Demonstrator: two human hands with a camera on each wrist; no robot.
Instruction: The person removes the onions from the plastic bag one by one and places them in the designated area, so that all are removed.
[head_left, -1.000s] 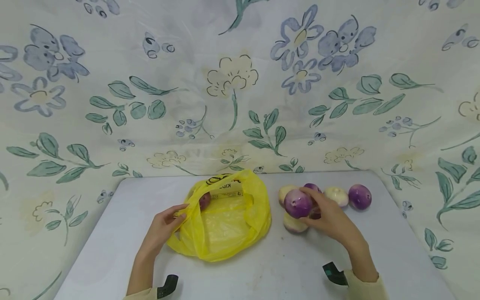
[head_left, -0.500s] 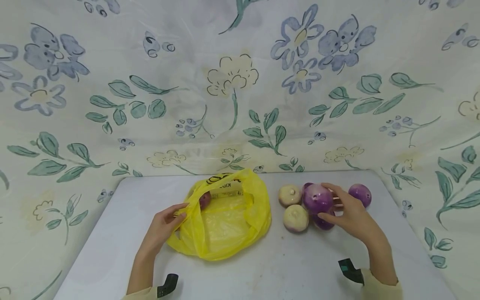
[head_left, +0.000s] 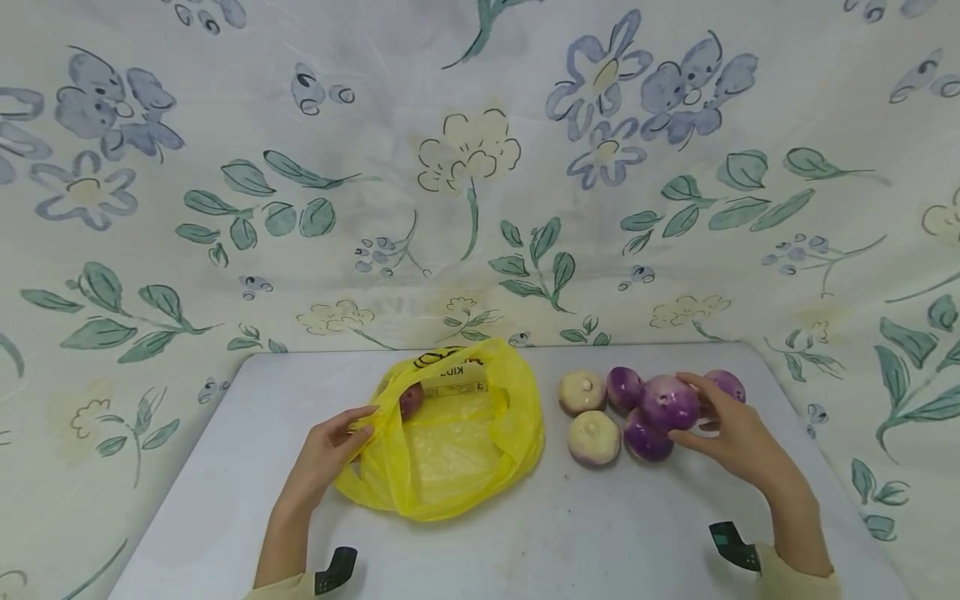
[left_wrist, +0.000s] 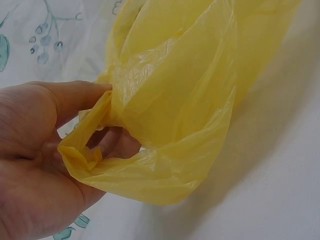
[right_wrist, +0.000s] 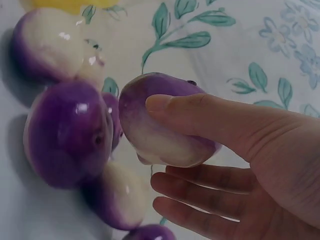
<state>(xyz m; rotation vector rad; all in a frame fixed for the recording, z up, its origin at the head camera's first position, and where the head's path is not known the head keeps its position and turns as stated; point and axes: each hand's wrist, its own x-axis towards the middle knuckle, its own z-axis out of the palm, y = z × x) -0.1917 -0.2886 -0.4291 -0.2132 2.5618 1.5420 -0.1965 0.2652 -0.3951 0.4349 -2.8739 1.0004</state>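
Observation:
My left hand (head_left: 333,446) grips the left edge of a yellow plastic bag (head_left: 453,492), which lies with its mouth spread wide. The left wrist view shows the thumb against the film and fingers behind the bag's handle loop (left_wrist: 135,175). Inside the bag sits a reddish-purple round thing (head_left: 410,402), partly covered. Between thumb and fingers, my right hand (head_left: 738,437) pinches a purple-and-white turnip (right_wrist: 170,122), raised over the others. Beside it lie two pale turnips (head_left: 594,438) and two purple turnips (head_left: 648,437). A pale turnip (right_wrist: 117,197) behind the held one is hidden in the head view.
One more purple turnip (head_left: 725,386) lies at the far right, partly behind the right hand. Everything stands on a white table (head_left: 525,542), with a floral cloth (head_left: 465,208) hanging along its back edge.
My right hand has moved right with the turnip, from over the pale turnips towards the right end of the group. The left hand and bag have stayed put.

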